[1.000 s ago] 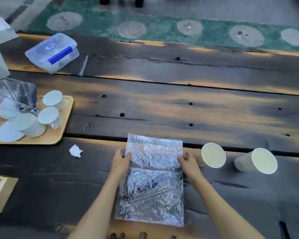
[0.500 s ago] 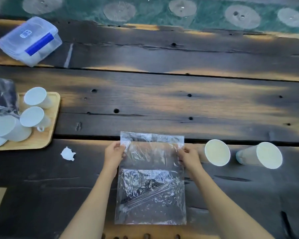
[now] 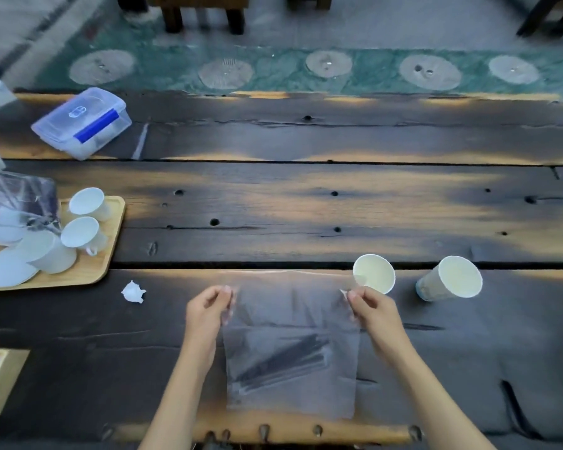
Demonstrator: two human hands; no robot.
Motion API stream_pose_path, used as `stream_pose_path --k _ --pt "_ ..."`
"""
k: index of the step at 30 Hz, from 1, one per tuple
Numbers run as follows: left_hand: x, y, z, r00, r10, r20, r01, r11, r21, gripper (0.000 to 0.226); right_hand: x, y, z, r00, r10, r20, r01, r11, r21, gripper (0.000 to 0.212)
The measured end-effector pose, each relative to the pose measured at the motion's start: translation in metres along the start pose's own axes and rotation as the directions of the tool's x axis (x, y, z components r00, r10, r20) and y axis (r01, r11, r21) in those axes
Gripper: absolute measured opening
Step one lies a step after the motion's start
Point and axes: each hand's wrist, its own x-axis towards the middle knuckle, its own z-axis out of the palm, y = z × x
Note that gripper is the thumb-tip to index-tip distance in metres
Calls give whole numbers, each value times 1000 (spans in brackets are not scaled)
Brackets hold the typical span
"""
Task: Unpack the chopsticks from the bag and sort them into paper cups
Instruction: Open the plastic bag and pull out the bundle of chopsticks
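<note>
Opening comes first: left hand (image 3: pixel 208 306) and right hand (image 3: pixel 369 305) each pinch a top corner of the clear bag (image 3: pixel 293 378) on the worktop (image 3: pixel 306 206). Chopsticks (image 3: pixel 283 362) lie inside. Next, probably part the mouth, then reach toward the cups (image 3: pixel 374 273).

Tea room or café: rustic plank table (image 3: pixel 338 206), tray (image 3: pixel 111 222) of teacups (image 3: pixel 85 203).

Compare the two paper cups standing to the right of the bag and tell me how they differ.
The near cup stands right beside the right hand; the far cup stands apart, farther right. The far cup shows a pale printed outer wall; the near cup shows almost only its inside. Both are upright, open-mouthed and hold no chopsticks, which lie in the bag.
</note>
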Motion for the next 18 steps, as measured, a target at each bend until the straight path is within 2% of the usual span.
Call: stream_pose_path --k 3,8,13,18 --pt "-36 13 9 996 64 59 -64 998 7 25 -24 -3 -33 999 -7 32 5 997 77 26" --pt "-81 25 25 978 152 143 -155 988 8 13 -51 -6 -73 997 -5 78 -3 996 91 26" --pt "-126 31 64 977 174 123 -178 984 24 26 -76 -5 -124 993 -2 120 -11 994 108 27" --pt "-151 39 99 978 177 109 -177 984 -13 26 -87 -11 -159 988 -116 99 101 983 153 12"
